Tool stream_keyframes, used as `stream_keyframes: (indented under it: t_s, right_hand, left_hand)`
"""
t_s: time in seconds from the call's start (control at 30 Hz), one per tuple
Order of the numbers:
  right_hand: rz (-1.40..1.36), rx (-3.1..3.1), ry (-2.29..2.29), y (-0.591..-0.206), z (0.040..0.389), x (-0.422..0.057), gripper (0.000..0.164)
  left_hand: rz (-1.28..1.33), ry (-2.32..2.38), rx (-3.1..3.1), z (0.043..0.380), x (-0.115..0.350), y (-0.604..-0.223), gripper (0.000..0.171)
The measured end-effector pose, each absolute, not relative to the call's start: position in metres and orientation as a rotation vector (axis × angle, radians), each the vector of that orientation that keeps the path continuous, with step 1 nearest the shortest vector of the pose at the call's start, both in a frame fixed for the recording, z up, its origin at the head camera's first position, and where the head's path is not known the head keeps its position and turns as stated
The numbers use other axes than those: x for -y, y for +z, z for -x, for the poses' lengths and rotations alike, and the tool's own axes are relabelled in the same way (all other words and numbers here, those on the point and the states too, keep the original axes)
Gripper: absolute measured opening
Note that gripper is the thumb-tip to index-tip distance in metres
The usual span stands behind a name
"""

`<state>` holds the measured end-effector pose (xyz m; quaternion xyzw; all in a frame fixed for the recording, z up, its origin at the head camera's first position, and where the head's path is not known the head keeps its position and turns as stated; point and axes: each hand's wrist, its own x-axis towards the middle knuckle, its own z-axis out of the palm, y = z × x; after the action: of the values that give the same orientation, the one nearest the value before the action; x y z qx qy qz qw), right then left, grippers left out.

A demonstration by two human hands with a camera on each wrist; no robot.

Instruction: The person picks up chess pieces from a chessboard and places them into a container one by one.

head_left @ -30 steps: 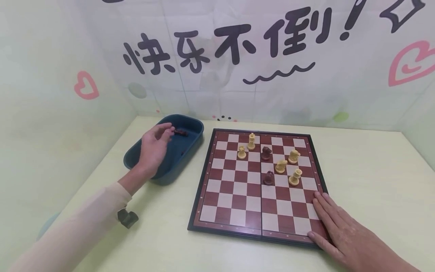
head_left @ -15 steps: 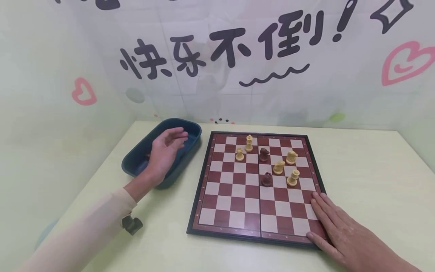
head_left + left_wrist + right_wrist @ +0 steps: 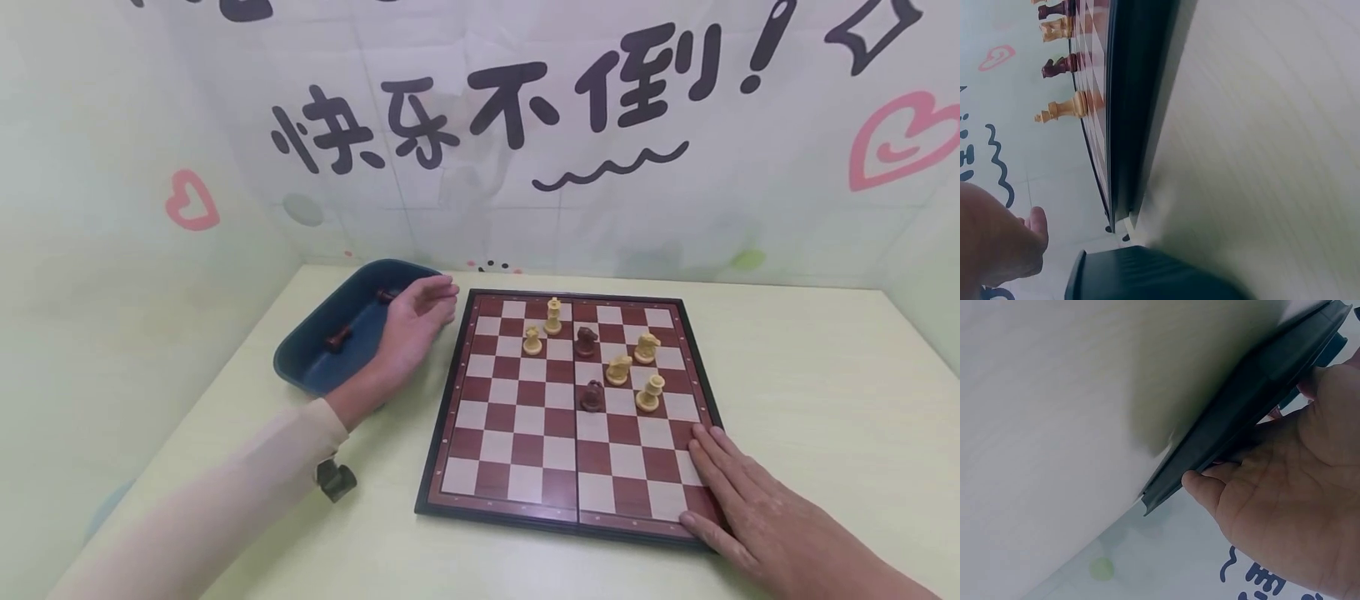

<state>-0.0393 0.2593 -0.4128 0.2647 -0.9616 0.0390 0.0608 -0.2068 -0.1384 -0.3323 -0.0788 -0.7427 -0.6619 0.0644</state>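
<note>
Two dark pieces [image 3: 338, 338] uncovered in tub [image 3: 362, 332]; left hand [image 3: 408, 329] shifted toward chessboard [image 3: 527, 446].

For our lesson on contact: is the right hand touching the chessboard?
Touching: in the head view, the right hand rests its fingers on the chessboard.

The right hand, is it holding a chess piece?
No, the right hand rests on the near right corner of the chessboard, apart from the chess pieces.

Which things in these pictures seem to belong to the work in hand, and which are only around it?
Part of the work, it seems:
left hand, near the blue tray
right hand, resting on the chessboard
light pieces
dark pieces

Only around it:
wall sheet with black writing
dark clip
</note>
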Motion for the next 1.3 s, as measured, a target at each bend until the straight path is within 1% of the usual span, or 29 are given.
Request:
stream_keyframes:
  t_s: [0.47,0.77,1.3]
  right_hand:
    - [-0.783,2.975,0.129,-0.409,0.039,-0.258,0.085]
    - [-0.795,2.904,0.110,-0.413,0.039,-0.259,0.083]
    - [-0.749,2.992,0.135,-0.408,0.039,-0.256,0.085]
  left_hand:
    - [0.282,-1.908,2.405,0.206,0.113,-0.336,0.047]
    - [0.392,-1.926,2.390,0.203,0.098,-0.346,0.045]
    - [0.322,-1.892,2.506,0.202,0.075,-0.359,0.046]
